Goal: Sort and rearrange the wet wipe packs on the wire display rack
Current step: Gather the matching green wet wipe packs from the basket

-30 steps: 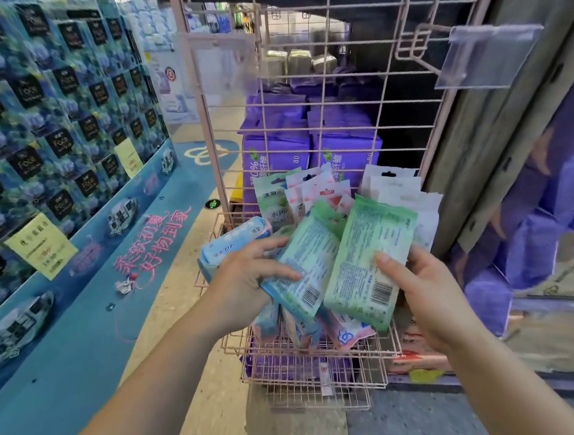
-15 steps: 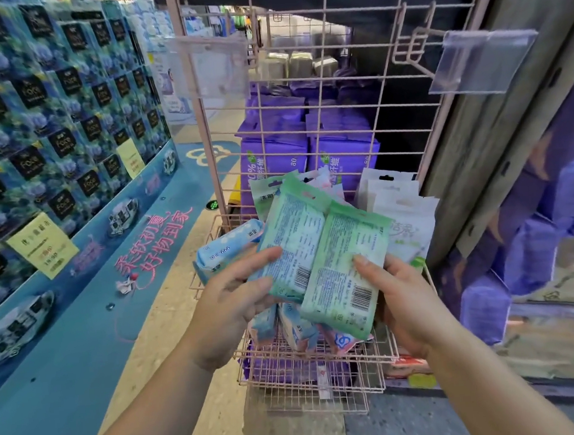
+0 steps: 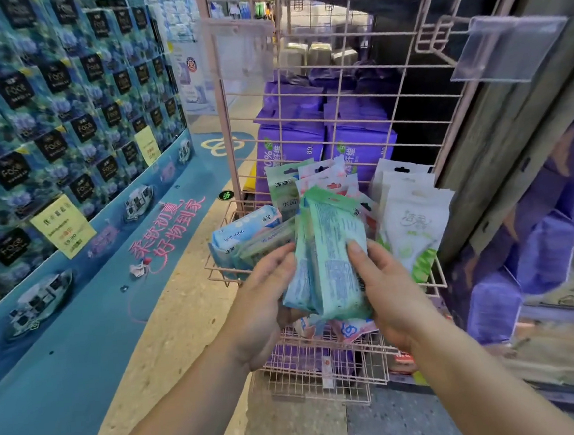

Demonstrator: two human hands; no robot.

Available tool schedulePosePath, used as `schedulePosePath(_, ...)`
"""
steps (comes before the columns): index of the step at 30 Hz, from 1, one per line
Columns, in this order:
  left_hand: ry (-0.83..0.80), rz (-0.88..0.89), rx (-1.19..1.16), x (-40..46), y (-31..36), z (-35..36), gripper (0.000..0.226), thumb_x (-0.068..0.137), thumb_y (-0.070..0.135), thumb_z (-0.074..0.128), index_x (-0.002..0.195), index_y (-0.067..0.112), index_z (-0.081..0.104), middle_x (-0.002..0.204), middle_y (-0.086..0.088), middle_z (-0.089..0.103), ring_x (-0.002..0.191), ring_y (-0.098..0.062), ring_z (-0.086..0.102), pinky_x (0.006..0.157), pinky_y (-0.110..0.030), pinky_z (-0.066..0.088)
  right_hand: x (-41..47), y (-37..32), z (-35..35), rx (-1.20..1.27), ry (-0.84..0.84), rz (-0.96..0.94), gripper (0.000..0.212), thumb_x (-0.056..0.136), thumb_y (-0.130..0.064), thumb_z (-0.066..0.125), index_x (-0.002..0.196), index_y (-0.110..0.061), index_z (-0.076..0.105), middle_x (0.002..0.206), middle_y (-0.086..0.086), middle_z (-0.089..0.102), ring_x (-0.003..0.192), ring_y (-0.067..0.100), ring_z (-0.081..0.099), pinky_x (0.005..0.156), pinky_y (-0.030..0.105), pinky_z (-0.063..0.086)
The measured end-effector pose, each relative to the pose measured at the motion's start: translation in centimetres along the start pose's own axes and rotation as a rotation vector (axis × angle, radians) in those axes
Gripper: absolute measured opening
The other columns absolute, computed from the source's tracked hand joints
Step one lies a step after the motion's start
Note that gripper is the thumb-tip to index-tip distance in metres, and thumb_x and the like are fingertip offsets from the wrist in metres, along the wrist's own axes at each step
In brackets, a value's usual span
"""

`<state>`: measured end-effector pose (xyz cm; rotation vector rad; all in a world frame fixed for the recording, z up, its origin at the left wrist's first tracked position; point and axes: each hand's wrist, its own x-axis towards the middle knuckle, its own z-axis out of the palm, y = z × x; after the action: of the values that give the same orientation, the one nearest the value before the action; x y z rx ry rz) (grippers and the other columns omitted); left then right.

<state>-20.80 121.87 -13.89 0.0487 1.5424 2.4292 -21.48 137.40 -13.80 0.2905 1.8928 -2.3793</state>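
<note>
Both hands were closed on the same bundle: the left hand [image 3: 268, 308] cupped the left edge of two green wet wipe packs [image 3: 329, 255], fingers curled under and thumb against the side, while the right hand [image 3: 387, 291] pinched their right edge, its thumb [image 3: 357, 256] laid across the front pack. The packs stood pressed face to face, their long axis running from near and low to far and high, tilted a little left at the top, and they hung just above the near edge of the pink wire basket [image 3: 221, 274]. Neither hand was nearer than the other; each flanked the bundle. The open places lay beyond the hands, farther into the basket, so I judged that the next placing would be a push away and down along that long axis. Counted from there outward: two green packs in hand; one blue pack [image 3: 242, 231] lying on its side at the basket's left; a standing row of mixed green and pink packs [image 3: 313, 181] at the far side, too overlapped to count; about three white pouches [image 3: 412, 214] upright at the right; and one clear tag holder [image 3: 506, 49] on a hook of the wire display rack [image 3: 339, 117] above.
</note>
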Motion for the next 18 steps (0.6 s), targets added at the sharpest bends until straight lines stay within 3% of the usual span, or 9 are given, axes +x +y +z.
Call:
schedulePosePath(2, 0.045, 0.060, 0.217, 0.0, -0.6, 0.6, 0.062, 0.065, 0.022, 0.081, 0.119, 0.026, 0.050, 0.114, 0.001, 0.066, 0.086, -0.010, 0.070, 0.061, -0.028, 0.056, -0.2, 0.6, 0.9, 0.037, 0.026, -0.010, 0.023, 0.094, -0.038, 0.051, 0.112, -0.024, 0.055, 0.108, 0.010, 0.072, 0.093, 0.032, 0.071, 0.056, 0.041, 0.059)
schedulePosePath(3, 0.092, 0.109, 0.323, 0.0, -1.0, 0.9, 0.067, 0.060, 0.018, 0.085, 0.114, 0.032, 0.049, 0.115, 0.004, 0.065, 0.092, -0.010, 0.069, 0.069, -0.032, 0.058, -0.3, 0.8, 1.5, 0.047, 0.046, -0.030, 0.022, 0.094, -0.037, 0.051, 0.112, -0.025, 0.054, 0.109, 0.009, 0.071, 0.093, 0.029, 0.071, 0.063, 0.043, 0.060)
schedulePosePath(5, 0.213, 0.227, 0.437, -0.1, -1.6, 1.2, 0.060, 0.059, 0.018, 0.076, 0.107, 0.041, 0.049, 0.111, 0.012, 0.065, 0.097, -0.006, 0.067, 0.081, -0.035, 0.057, -0.5, 0.8, 2.1, -0.087, 0.134, -0.140, 0.024, 0.091, -0.040, 0.056, 0.113, -0.032, 0.051, 0.115, 0.005, 0.068, 0.097, 0.023, 0.070, 0.080, 0.047, 0.058)
schedulePosePath(8, 0.374, 0.514, 0.723, -0.6, -1.6, 0.8, 0.058, 0.066, 0.021, 0.074, 0.110, 0.045, 0.047, 0.112, 0.022, 0.061, 0.103, 0.003, 0.059, 0.088, -0.016, 0.046, -1.4, -0.5, 2.2, -0.475, 0.222, -0.359, 0.052, 0.078, -0.043, 0.070, 0.124, -0.040, 0.046, 0.120, -0.007, 0.058, 0.104, 0.010, 0.060, 0.092, 0.038, 0.052)
schedulePosePath(10, 0.415, 0.762, 0.983, -0.7, -2.1, 0.4, 0.057, 0.071, 0.022, 0.075, 0.120, 0.031, 0.048, 0.118, 0.015, 0.056, 0.111, -0.005, 0.054, 0.095, -0.010, 0.037, -2.2, -1.2, 2.7, -0.354, 0.044, -0.374, 0.051, 0.075, -0.041, 0.075, 0.120, -0.038, 0.051, 0.114, -0.013, 0.063, 0.103, 0.003, 0.063, 0.089, 0.030, 0.053)
schedulePosePath(13, 0.247, 1.009, 1.204, -1.0, -2.9, 0.5, 0.054, 0.075, 0.025, 0.072, 0.124, 0.010, 0.054, 0.123, -0.003, 0.057, 0.117, -0.017, 0.052, 0.105, -0.024, 0.036, -2.5, -1.3, 3.0, -0.041, -0.080, -0.291, 0.052, 0.073, -0.025, 0.078, 0.119, -0.016, 0.056, 0.103, 0.001, 0.074, 0.093, 0.012, 0.071, 0.074, 0.024, 0.055)
schedulePosePath(16, -0.010, 1.060, 1.254, -1.4, -2.7, 0.4, 0.038, 0.078, 0.024, 0.066, 0.114, 0.010, 0.066, 0.124, -0.003, 0.063, 0.117, -0.019, 0.055, 0.103, -0.035, 0.040, -1.8, -1.6, 2.1, 0.148, -0.027, -0.160, 0.037, 0.081, -0.006, 0.066, 0.117, -0.003, 0.056, 0.099, 0.014, 0.072, 0.086, 0.023, 0.071, 0.068, 0.032, 0.059)
schedulePosePath(18, -0.040, 1.012, 1.125, -1.3, -2.1, 0.0, 0.021, 0.082, 0.023, 0.061, 0.097, 0.013, 0.073, 0.113, 0.002, 0.069, 0.113, -0.013, 0.058, 0.098, -0.037, 0.045, -1.3, -1.6, 1.0, 0.198, -0.039, -0.089, 0.037, 0.082, -0.002, 0.062, 0.118, -0.004, 0.057, 0.100, 0.016, 0.072, 0.083, 0.027, 0.072, 0.066, 0.037, 0.059)
